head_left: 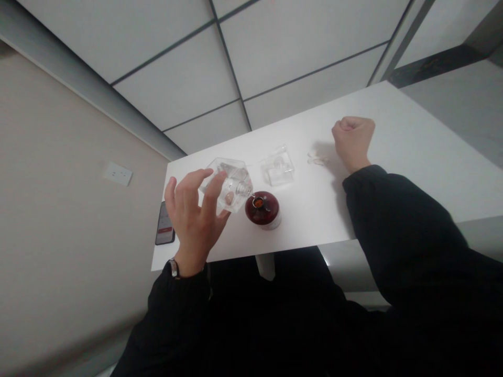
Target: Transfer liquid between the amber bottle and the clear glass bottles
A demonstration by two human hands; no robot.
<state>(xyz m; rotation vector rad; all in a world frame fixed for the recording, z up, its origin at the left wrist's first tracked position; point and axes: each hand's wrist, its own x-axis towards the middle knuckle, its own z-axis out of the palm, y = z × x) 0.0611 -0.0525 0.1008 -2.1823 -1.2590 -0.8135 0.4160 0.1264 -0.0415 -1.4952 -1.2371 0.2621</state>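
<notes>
While a white rectangular table [306,209] lies beneath everything, the left hand [198,214] has its fingers spread and clamped around a clear faceted bottle [237,186], tilted above the tabletop. The right hand [352,140] is curled into a fist above the table; whether it encloses anything, I cannot tell. Just beside the bottle's mouth stands an upright dark-red round-shouldered container [267,213]. Beyond it sits a clear square-sided box [280,170]; at left, a black phone [165,226]; near the fist, a small whitish scrap [317,158].

Clear faceted bottle [236,183], tilted, mouth just beside opening of upright dark-red jar [264,213]
</notes>
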